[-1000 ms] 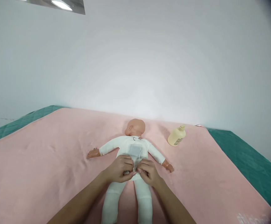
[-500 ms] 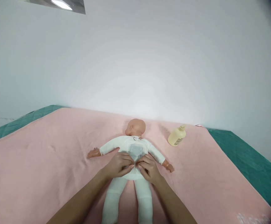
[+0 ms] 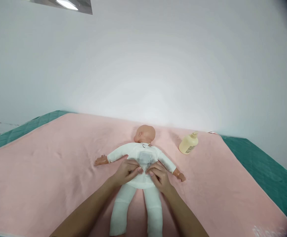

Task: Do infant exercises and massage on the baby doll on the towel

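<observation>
A baby doll with a white cloth body lies face down, its bald head at the far end and its arms spread. My left hand rests on the left of its lower back, fingers curled and the thumb close to them. Opposite it, my right hand presses on the right side in the same bent, pinching shape. Both seem to grip the cloth of the back, though the fingertips are partly hidden. A narrow gap separates the hands. Just above them is a greyish square patch on the doll's back.
To the right of the doll's head stands a pale yellow pump bottle. A pink sheet lies under everything, with a green quilted cover showing at its sides. Behind rises a white wall.
Both hands have shifted slightly up the doll's back, and the gap between them has widened a little. The view has moved slightly; the doll and bottle stay in place.
</observation>
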A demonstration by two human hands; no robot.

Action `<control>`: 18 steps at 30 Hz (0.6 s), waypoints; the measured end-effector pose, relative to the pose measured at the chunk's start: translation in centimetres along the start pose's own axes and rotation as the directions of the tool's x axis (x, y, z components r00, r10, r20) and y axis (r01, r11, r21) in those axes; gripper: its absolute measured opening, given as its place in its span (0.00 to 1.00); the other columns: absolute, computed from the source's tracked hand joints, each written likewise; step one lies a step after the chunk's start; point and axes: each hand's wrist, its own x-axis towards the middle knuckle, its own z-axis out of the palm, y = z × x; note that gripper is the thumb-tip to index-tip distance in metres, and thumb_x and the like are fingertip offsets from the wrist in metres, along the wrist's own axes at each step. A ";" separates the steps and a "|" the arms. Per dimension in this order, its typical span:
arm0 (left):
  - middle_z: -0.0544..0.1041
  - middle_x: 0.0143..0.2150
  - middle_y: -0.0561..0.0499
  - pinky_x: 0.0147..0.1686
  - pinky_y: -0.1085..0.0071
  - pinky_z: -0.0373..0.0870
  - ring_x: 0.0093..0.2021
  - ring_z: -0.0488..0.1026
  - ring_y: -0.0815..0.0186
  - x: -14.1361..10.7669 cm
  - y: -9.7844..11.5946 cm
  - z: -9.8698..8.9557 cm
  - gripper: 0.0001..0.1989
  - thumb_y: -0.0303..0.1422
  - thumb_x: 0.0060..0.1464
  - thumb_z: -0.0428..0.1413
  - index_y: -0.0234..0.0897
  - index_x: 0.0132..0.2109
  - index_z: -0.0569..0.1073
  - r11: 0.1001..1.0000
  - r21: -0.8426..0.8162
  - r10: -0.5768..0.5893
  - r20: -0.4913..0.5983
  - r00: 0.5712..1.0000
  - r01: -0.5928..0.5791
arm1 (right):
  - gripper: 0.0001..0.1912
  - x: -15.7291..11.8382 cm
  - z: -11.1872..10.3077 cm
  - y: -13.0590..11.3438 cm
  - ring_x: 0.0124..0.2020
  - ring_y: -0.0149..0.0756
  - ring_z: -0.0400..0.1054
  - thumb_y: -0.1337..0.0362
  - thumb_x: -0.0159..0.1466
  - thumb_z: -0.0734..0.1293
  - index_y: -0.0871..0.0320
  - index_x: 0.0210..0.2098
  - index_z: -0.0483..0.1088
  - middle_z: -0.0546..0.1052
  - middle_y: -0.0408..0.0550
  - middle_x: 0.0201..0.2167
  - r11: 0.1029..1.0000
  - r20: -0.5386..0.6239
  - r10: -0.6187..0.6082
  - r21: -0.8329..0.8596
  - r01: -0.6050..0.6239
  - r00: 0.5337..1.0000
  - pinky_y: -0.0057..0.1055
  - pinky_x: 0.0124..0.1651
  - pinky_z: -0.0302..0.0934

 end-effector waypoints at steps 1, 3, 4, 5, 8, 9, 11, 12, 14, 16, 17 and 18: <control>0.80 0.28 0.50 0.31 0.74 0.71 0.29 0.76 0.70 0.0 0.0 -0.1 0.20 0.32 0.68 0.45 0.37 0.30 0.76 0.997 -0.070 -0.020 -0.030 0.999 0.018 | 0.14 0.0 -0.1 0.0 0.34 0.37 0.69 0.65 0.70 0.58 0.54 0.35 0.74 0.78 0.47 0.32 1.000 -0.028 0.016 0.009 -0.015 0.999 0.38 0.41 0.63; 0.81 0.30 0.50 0.32 0.72 0.72 0.31 0.77 0.68 -0.1 0.1 -0.1 0.20 0.31 0.68 0.45 0.36 0.30 0.76 0.984 -0.166 -0.081 -0.101 0.992 0.063 | 0.14 0.0 -0.3 0.0 0.37 0.38 0.70 0.64 0.71 0.58 0.54 0.36 0.74 0.78 0.47 0.35 0.999 -0.067 0.049 0.008 -0.049 0.997 0.39 0.43 0.64; 0.81 0.31 0.50 0.33 0.71 0.72 0.31 0.77 0.68 -0.1 0.1 -0.2 0.20 0.31 0.68 0.45 0.36 0.30 0.76 0.982 -0.166 -0.107 -0.134 0.985 0.084 | 0.14 0.0 -0.3 0.1 0.38 0.38 0.71 0.64 0.71 0.58 0.54 0.38 0.75 0.78 0.48 0.36 0.998 -0.076 0.061 0.003 -0.061 0.995 0.39 0.44 0.64; 0.81 0.31 0.50 0.34 0.70 0.72 0.31 0.77 0.67 -0.1 0.1 -0.2 0.20 0.31 0.68 0.46 0.36 0.30 0.76 0.984 -0.149 -0.125 -0.162 0.979 0.101 | 0.14 0.0 -0.3 0.1 0.40 0.39 0.71 0.64 0.71 0.58 0.54 0.39 0.75 0.78 0.49 0.38 0.998 -0.075 0.069 -0.002 -0.069 0.995 0.39 0.45 0.65; 0.81 0.32 0.50 0.36 0.67 0.72 0.33 0.77 0.66 0.0 0.0 -0.3 0.19 0.31 0.67 0.47 0.37 0.32 0.78 0.989 -0.081 -0.133 -0.195 0.972 0.120 | 0.14 0.0 -0.3 0.4 0.44 0.40 0.71 0.64 0.71 0.58 0.53 0.44 0.75 0.78 0.49 0.41 0.998 -0.052 0.061 -0.027 -0.063 0.997 0.40 0.47 0.65; 0.81 0.33 0.49 0.38 0.66 0.72 0.34 0.77 0.66 0.1 -0.1 -0.3 0.18 0.30 0.67 0.47 0.37 0.33 0.78 0.990 -0.067 -0.132 -0.189 0.973 0.121 | 0.13 0.0 -0.3 0.5 0.45 0.40 0.70 0.65 0.71 0.58 0.53 0.44 0.75 0.77 0.49 0.42 0.998 -0.048 0.051 -0.037 -0.053 0.998 0.40 0.48 0.65; 0.82 0.35 0.49 0.40 0.66 0.72 0.37 0.77 0.65 0.2 -0.2 -0.2 0.16 0.30 0.66 0.48 0.37 0.34 0.79 0.992 -0.050 -0.126 -0.181 0.975 0.119 | 0.13 0.0 -0.2 0.6 0.46 0.40 0.69 0.66 0.70 0.59 0.52 0.45 0.75 0.77 0.49 0.43 0.998 -0.044 0.034 -0.060 -0.037 0.998 0.41 0.50 0.65; 0.82 0.36 0.49 0.41 0.65 0.72 0.38 0.76 0.65 0.3 -0.2 -0.2 0.15 0.29 0.65 0.49 0.37 0.35 0.79 0.993 -0.043 -0.119 -0.178 0.977 0.113 | 0.13 0.0 -0.2 0.7 0.47 0.41 0.69 0.66 0.70 0.59 0.52 0.45 0.75 0.77 0.48 0.43 0.997 -0.046 0.027 -0.073 -0.031 0.999 0.42 0.51 0.64; 0.82 0.37 0.49 0.41 0.65 0.72 0.39 0.76 0.64 0.3 -0.3 -0.1 0.14 0.29 0.65 0.49 0.38 0.36 0.79 0.995 -0.021 -0.104 -0.172 0.980 0.102 | 0.13 0.0 -0.2 0.8 0.50 0.42 0.67 0.67 0.69 0.59 0.52 0.46 0.75 0.77 0.48 0.46 0.995 -0.045 0.022 -0.096 -0.026 0.999 0.44 0.54 0.63; 0.82 0.37 0.49 0.42 0.65 0.72 0.40 0.76 0.64 0.4 -0.4 -0.1 0.14 0.28 0.65 0.49 0.38 0.37 0.79 0.996 0.010 -0.088 -0.145 0.986 0.091 | 0.14 0.0 -0.1 0.8 0.52 0.42 0.67 0.67 0.69 0.59 0.51 0.47 0.75 0.76 0.49 0.47 0.994 -0.035 0.028 -0.109 -0.032 0.999 0.46 0.55 0.62; 0.82 0.37 0.49 0.42 0.65 0.72 0.40 0.76 0.64 0.4 -0.5 0.0 0.14 0.28 0.65 0.49 0.38 0.36 0.79 0.996 0.028 -0.080 -0.129 0.989 0.084 | 0.14 0.0 -0.1 0.9 0.52 0.42 0.66 0.67 0.69 0.59 0.51 0.47 0.75 0.76 0.48 0.47 0.993 -0.027 0.033 -0.111 -0.036 0.999 0.46 0.56 0.62; 0.82 0.37 0.49 0.41 0.65 0.72 0.40 0.75 0.64 0.3 -0.5 0.0 0.14 0.29 0.65 0.49 0.37 0.36 0.79 0.996 0.045 -0.073 -0.112 0.991 0.078 | 0.14 0.0 -0.1 0.9 0.52 0.42 0.66 0.67 0.69 0.59 0.50 0.47 0.75 0.76 0.48 0.47 0.993 -0.019 0.037 -0.110 -0.039 0.999 0.46 0.55 0.62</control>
